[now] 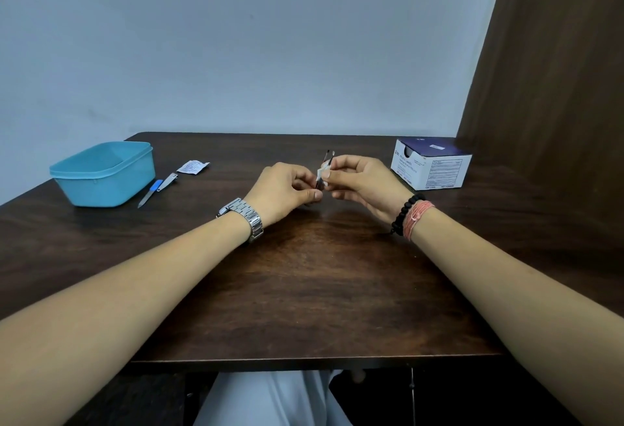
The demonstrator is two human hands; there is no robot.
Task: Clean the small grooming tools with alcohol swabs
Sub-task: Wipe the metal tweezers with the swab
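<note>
A dark brown wood grain is shown by the table (304, 290); the tub (101, 175) is coloured light blue; a blue handle is carried by the nail file (150, 193); the clipper (168, 182) is silver; the box (430, 164) is white with a navy top; the swab (321, 174) is white; the tweezers (328, 156) are dark.
</note>
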